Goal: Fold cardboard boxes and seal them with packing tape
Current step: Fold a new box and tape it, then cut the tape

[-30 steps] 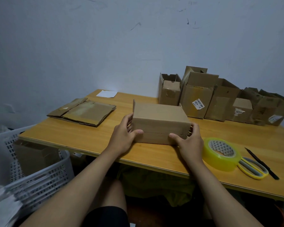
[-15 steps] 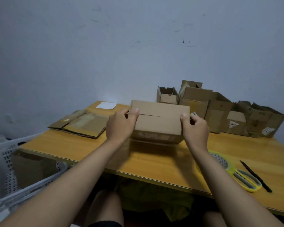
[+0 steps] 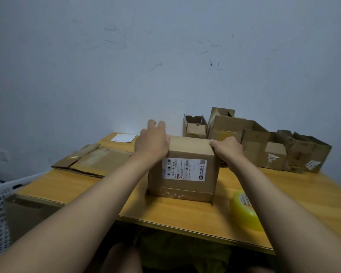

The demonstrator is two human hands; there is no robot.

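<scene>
1. Since half a second ago the cardboard box (image 3: 182, 170) has been turned and set down: the face with the slit seam no longer looks at the camera, and a face with a white shipping label (image 3: 184, 170) does; the box, then held above the surface (image 3: 295, 196), now stands on it with its near bottom edge on the wood.
2. The box is at the middle of the surface, near its near edge. Clear tape shines along the lower strip of the labelled face, and two small flap edges stick out at the bottom corners.
3. The left hand (image 3: 153, 143) lies over the box's top left edge, fingers straight and a little spread, reaching past the far side, palm against the cardboard.
4. The right hand (image 3: 227, 147) holds the top right corner, thumb on the top face and fingers curled down round the right side.
5. A roll of yellowish packing tape (image 3: 244, 210) lies near the box on the right, partly hidden by the right forearm.
6. On the left, flattened cardboard sheets (image 3: 95, 161) lie in a low stack, and a white sheet of paper (image 3: 123, 137) lies beyond them at the far edge.
7. A row of opened boxes (image 3: 264, 142) stands along the wall (image 3: 165, 56) to the far right, some with labels.
8. A white plastic basket (image 3: 0, 209) stands lower, off the left side of the surface.
</scene>
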